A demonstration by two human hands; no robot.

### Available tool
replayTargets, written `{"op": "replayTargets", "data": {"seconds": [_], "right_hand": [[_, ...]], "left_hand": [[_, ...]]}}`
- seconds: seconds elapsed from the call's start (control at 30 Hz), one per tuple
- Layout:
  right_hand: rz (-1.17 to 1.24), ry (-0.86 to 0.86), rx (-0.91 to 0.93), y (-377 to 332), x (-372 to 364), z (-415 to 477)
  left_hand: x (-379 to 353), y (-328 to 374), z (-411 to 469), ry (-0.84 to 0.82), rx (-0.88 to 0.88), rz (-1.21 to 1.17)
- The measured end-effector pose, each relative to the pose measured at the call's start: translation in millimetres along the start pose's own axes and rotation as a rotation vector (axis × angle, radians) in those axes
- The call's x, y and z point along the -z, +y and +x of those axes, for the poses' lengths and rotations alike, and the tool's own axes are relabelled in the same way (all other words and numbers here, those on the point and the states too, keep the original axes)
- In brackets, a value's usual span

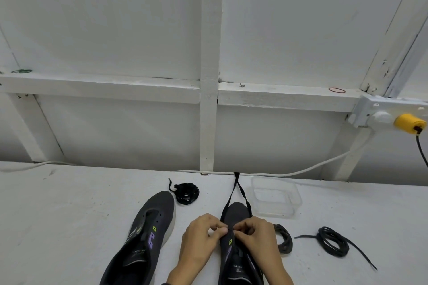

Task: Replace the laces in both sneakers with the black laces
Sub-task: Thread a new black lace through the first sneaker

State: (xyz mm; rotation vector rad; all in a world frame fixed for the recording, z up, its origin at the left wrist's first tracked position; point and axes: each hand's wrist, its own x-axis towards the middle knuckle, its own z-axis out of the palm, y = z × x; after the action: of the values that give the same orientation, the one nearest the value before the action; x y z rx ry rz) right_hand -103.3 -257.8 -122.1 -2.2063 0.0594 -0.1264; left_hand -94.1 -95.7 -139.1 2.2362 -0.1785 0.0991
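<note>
Upper left of the frame: green rubber band (22, 71) on the white wall ledge. Lower left: unlaced sneaker (148, 231), dark grey with purple marking, lying on the white table (58, 215) with toe pointing up the frame and eyelets bare. Just above its toe: coiled black lace (186, 193), one end trailing, not yet in use. Lower centre: left hand (199, 240), fingers curled, thumb and forefinger pinching at the eyelet row of the second sneaker (236, 213). A threaded black lace (236, 188) runs from this shoe's lowest eyelets in two strands that meet at the table's back edge. Right hand (257, 238), fingers likewise curled, pinches the same lace from the other side, its fingertips meeting those of the left. Right of centre: clear plastic container (275, 199), near the second sneaker's toe. Beside the right hand: dark coil (284, 238), partly hidden; whether it is a removed lace cannot be told. Lower right: loose coiled lace (331, 242), ends splayed. Upper right: red rubber band (337, 90) on the ledge; socket with yellow plug (410, 124). Step judged in hand: early lacing of the second sneaker, near the toe. The next move likely calls for drawing a strand through the next eyelet, keeping it flat and the two ends even.
</note>
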Motion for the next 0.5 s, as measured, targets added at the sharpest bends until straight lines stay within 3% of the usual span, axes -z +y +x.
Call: {"op": "replayTargets", "data": {"seconds": [0.2, 0.33, 0.5], "right_hand": [[-0.279, -0.13, 0.148, -1, 1, 9], [-0.338, -0.202, 0.271, 2, 5, 12], [-0.27, -0.286, 0.29, 9, 14, 15]], "left_hand": [[2, 4, 6, -0.03, -0.035, 0.135], [1, 9, 5, -0.068, 0.035, -0.069], [-2, 17, 6, -0.208, 0.04, -0.215]]}}
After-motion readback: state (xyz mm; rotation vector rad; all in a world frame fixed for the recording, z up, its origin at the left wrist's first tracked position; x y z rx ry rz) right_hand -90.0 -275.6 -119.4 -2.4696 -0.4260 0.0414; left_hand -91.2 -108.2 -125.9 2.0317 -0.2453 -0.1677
